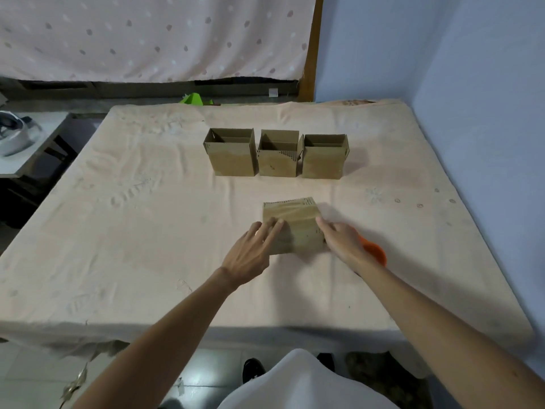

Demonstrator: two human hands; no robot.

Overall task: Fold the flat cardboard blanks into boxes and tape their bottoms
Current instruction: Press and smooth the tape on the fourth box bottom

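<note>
My left hand (pixel 250 255) and right hand (pixel 342 240) press flat, fingers straight, against either side of the taped cardboard box (pixel 295 228) on the mattress (pixel 132 231). Three open boxes (pixel 277 163) stand in a row behind it.

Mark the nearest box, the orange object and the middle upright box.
nearest box (pixel 290 212): head view, taped upper face.
orange object (pixel 374 251): head view, visible orange edge.
middle upright box (pixel 277 166): head view, front wall.
</note>
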